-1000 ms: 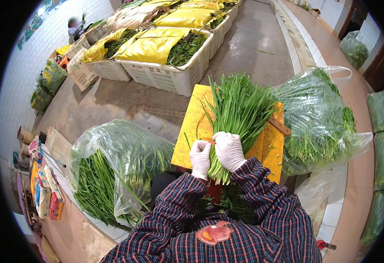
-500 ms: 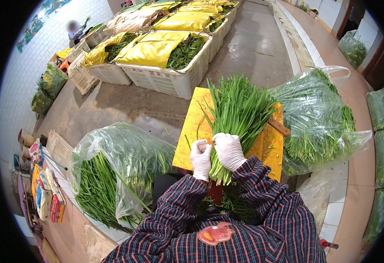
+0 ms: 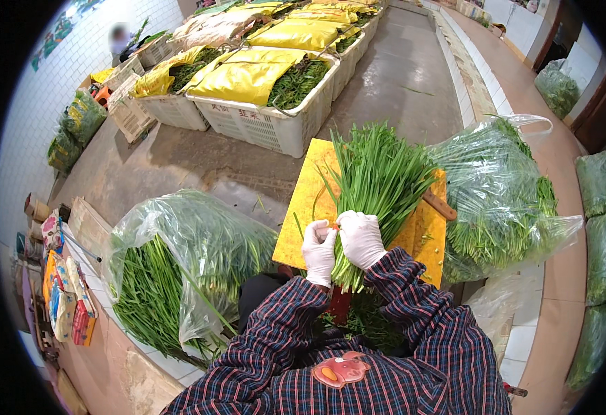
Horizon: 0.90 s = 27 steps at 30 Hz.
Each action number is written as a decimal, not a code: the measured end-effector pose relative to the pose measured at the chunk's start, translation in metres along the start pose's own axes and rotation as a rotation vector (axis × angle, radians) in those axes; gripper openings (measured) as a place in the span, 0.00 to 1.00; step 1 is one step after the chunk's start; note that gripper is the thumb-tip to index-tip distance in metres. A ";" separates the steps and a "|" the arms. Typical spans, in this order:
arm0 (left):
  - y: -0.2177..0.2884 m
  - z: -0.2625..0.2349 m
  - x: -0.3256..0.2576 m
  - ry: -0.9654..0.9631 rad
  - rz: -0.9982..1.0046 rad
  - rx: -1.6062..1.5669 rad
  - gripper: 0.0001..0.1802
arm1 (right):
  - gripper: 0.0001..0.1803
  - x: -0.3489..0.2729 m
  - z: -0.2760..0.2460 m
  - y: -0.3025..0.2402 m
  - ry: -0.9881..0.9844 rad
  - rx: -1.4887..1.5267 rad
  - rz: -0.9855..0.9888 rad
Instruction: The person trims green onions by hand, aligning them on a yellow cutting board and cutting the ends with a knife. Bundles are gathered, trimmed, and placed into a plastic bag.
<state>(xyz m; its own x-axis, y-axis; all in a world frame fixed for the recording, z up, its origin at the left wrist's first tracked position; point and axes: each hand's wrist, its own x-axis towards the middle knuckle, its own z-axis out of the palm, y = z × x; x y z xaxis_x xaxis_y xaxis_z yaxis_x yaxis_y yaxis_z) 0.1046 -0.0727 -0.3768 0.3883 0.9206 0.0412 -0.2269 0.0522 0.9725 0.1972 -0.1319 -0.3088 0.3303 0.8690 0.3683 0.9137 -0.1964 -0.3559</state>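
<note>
A thick bunch of green chives (image 3: 379, 176) lies fanned out on a yellow cutting board (image 3: 310, 200). My right hand (image 3: 362, 238), in a white glove, wraps around the bunch near its cut ends. My left hand (image 3: 319, 250), also gloved, presses against the same bunch from the left, with a small red-orange band at the fingertips. A knife with a brown wooden handle (image 3: 440, 205) lies on the board to the right of the bunch, its blade hidden under the leaves.
Clear plastic bags of chives lie on my left (image 3: 178, 270) and right (image 3: 503, 200). White crates (image 3: 268, 128) lined with yellow plastic hold more greens on the concrete floor ahead. More bagged greens (image 3: 600, 187) line the right edge. A person stands far left.
Both hands stayed on the bunch's stem end; the grip shifted slightly and the bunch sits a little more upright on the board.
</note>
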 end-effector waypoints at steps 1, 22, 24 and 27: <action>0.004 0.001 -0.001 0.002 -0.002 0.009 0.14 | 0.07 0.000 0.001 0.000 -0.011 -0.015 0.009; 0.017 -0.021 0.014 -0.307 -0.100 0.157 0.17 | 0.06 0.008 0.011 -0.001 -0.029 -0.050 -0.011; 0.024 -0.018 0.019 -0.322 0.202 0.356 0.08 | 0.07 0.008 0.012 0.000 -0.022 -0.047 -0.008; 0.042 -0.020 0.027 -0.399 0.539 0.848 0.08 | 0.05 0.007 0.011 0.001 -0.051 -0.032 0.028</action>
<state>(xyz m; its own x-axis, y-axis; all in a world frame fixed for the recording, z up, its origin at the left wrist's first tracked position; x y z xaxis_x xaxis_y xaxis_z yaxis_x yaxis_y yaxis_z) 0.0874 -0.0381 -0.3392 0.7201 0.5415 0.4339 0.1776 -0.7483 0.6391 0.1974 -0.1210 -0.3159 0.3440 0.8849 0.3141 0.9118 -0.2348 -0.3370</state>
